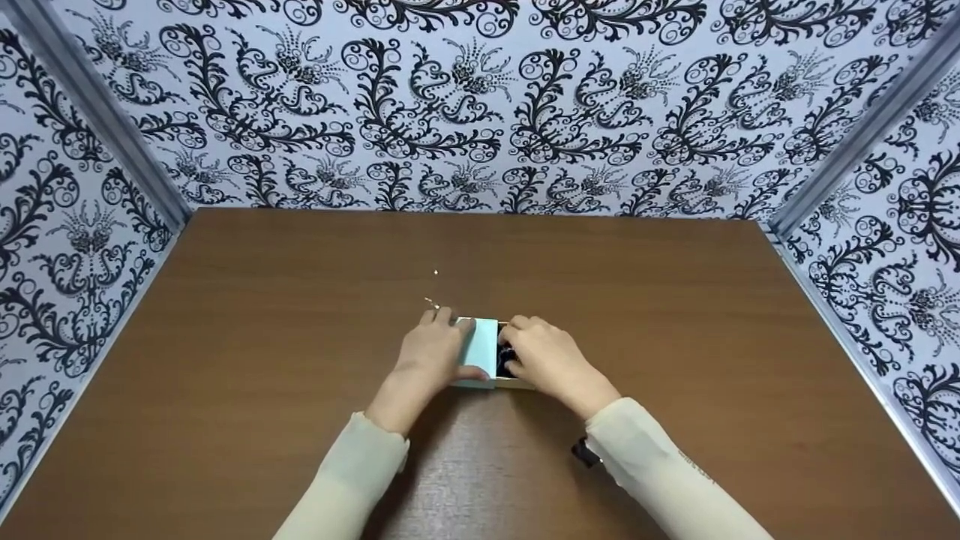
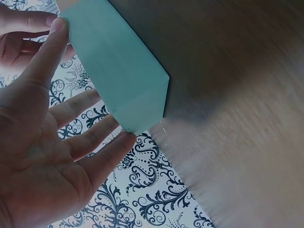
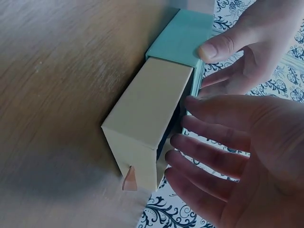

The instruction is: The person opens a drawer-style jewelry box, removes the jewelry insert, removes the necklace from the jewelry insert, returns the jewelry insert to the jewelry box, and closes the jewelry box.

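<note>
A small drawer-style box lies on the table, with a teal sleeve (image 1: 480,346) and a cream drawer (image 3: 148,99) pulled partly out to the right. My left hand (image 1: 433,349) grips the sleeve across its width, thumb on the near side and fingers on the far side. My right hand (image 1: 546,356) is over the drawer's open top, its fingers loosely bent and spread. In the right wrist view, those fingertips are right at the drawer's edge. The dark interior (image 1: 504,361) shows between the hands, its contents mostly hidden. A tan pull tab (image 3: 129,179) sticks out from the drawer's end.
A thin, shiny gold-coloured piece (image 1: 430,302) lies just beyond the left fingers, and a tiny bright speck (image 1: 436,271) is farther back. The brown wooden table (image 1: 637,300) is bounded by patterned black-and-white walls (image 1: 465,105) at the back and sides.
</note>
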The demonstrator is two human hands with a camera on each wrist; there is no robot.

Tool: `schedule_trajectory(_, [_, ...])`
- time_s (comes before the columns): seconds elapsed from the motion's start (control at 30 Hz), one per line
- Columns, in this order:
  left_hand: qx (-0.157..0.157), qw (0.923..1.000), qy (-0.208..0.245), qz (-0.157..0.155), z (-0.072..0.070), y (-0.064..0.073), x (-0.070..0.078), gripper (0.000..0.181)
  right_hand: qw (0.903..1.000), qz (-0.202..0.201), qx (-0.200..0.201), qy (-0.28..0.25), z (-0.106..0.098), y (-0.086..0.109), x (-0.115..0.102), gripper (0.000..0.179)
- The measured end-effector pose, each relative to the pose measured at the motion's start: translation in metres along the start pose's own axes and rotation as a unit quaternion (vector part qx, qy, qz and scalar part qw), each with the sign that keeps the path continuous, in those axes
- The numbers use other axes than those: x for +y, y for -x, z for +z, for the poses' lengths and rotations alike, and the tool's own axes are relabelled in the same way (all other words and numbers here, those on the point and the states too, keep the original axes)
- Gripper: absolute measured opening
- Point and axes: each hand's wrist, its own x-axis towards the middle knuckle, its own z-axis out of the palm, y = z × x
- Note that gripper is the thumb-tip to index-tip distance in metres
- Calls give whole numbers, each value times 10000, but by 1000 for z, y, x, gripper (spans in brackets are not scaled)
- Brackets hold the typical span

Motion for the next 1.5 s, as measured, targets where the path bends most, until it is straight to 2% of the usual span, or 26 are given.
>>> schedule_trajectory(0.3, [40,10000,-24,47,-1,-1,2,89,9992,207,-324,78,0,0,1,46])
schedule_trajectory(0.7, [-16,10000,-53,11,-4,-1,5,90,9995,147,-295,28,3,-7,5,53])
schedule_trajectory(0.9, [62,9999,-76,41,-2,-1,3,89,9997,60,-227,88,8,-10,6,58])
schedule_trajectory(1.23, [24,10000,-81,48,1,-1,1,89,9998,-135,-142,-12,16,-9,10,57])
schedule_trajectory(1.5, [118,9998,-128,9,1,2,2,89,9995,-299,71,-55,19,-9,10,50])
